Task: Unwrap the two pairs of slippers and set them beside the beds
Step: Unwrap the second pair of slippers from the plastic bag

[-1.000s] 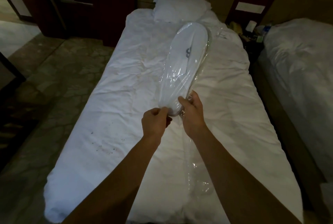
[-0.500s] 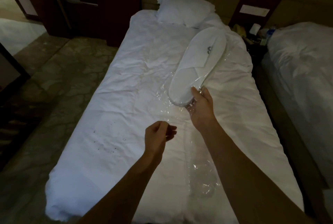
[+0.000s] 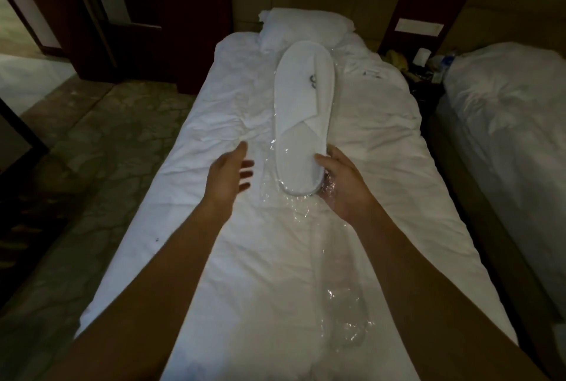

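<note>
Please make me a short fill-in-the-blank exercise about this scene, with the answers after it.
1. The right hand holds the ____ end of the white slippers.
2. The left hand is open and holds ____.
3. Clear plastic wrap lies on the ____.
4. A white ____ lies at the head of the bed.

Answers: heel; nothing; bed; pillow

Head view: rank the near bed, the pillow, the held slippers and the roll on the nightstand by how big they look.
1. Near bed, fills most of the frame.
2. Slippers and pillow look similar in area; the slippers are held closer to the camera, so no ranking between them.
3. Roll, smallest.
</note>
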The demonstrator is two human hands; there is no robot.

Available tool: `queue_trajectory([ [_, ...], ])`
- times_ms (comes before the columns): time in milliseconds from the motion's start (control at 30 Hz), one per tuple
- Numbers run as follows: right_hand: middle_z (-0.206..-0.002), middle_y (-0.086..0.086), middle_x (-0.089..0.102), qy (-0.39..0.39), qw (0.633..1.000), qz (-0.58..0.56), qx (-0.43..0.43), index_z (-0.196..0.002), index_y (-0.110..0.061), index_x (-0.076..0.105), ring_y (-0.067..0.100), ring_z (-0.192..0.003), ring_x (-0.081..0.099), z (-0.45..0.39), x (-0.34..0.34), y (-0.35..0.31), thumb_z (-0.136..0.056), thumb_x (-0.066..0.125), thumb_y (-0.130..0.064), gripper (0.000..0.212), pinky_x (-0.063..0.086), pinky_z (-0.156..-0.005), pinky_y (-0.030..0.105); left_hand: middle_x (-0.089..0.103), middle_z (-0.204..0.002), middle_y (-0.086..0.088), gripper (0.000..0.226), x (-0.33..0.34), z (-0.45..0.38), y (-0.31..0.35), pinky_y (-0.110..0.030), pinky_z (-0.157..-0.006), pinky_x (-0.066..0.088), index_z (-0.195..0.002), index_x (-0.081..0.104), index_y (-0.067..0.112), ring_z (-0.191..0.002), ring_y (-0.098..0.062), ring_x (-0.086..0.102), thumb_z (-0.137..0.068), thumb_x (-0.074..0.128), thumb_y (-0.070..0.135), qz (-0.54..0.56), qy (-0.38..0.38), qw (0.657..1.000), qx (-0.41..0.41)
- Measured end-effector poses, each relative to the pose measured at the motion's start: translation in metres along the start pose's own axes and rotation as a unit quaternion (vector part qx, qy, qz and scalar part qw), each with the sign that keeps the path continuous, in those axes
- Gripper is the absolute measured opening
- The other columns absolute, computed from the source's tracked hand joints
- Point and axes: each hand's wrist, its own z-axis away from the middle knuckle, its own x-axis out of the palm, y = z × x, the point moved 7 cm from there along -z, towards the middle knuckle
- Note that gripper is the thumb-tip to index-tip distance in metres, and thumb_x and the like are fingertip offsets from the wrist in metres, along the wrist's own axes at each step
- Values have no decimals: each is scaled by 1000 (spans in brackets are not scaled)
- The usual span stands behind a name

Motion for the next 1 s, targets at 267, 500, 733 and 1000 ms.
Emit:
queue_trajectory([
  [267,-124,15,65,-49,998,14,21,-129,-7,57,32,-113,61,3,5,16,-93,57,-10,36,46,-99,45,71,-114,-7,42,59,24,24,-34,-78,59,-122,62,11,-101,-23,68,-83,74,21,-29,-102,994,33],
  [500,-100,6,64,228,926,271,-127,-122,-10,59,20,-92,62,25,-18,-9,-90,65,-17,34,48,-87,33,70,-103,-1,38,55,13,23,-38,-87,56,-117,60,17,-98,-23,67,-82,74,14,8,-40,997,69],
  [733,-64,1,60,111,906,260,-313,-81,-10,59,19,-58,62,72,36,-5,-84,52,-4,10,51,-56,28,66,-116,-5,47,53,-4,29,-43,-95,54,-127,55,14,-104,-25,64,-84,72,20,13,16,997,70],
  [1000,-98,8,69,74,961,242,-113,-102,-9,64,24,-95,68,53,21,59,-91,55,-3,16,57,-89,40,63,-111,2,41,46,-14,37,-35,-90,53,-121,56,21,-101,-20,61,-83,73,23,27,23,997,69],
])
